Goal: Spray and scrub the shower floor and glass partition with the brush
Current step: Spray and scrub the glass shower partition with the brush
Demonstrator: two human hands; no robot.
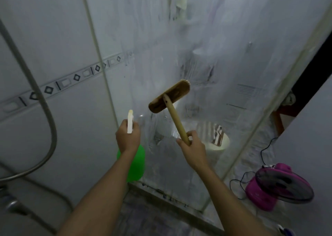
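Observation:
The glass partition stands in front of me, smeared with soapy streaks. My right hand grips the wooden handle of a scrubbing brush, whose oblong wooden head lies tilted against the glass at mid height. My left hand is closed around the white trigger head of a green spray bottle, held upright beside the glass, left of the brush. A strip of dark tiled shower floor shows between my forearms.
White wall tiles with a patterned border are on the left, with a metal shower hose looping down. Behind the glass stand a cream bucket and hanging cloths. A pink fan with a black cord sits at the right.

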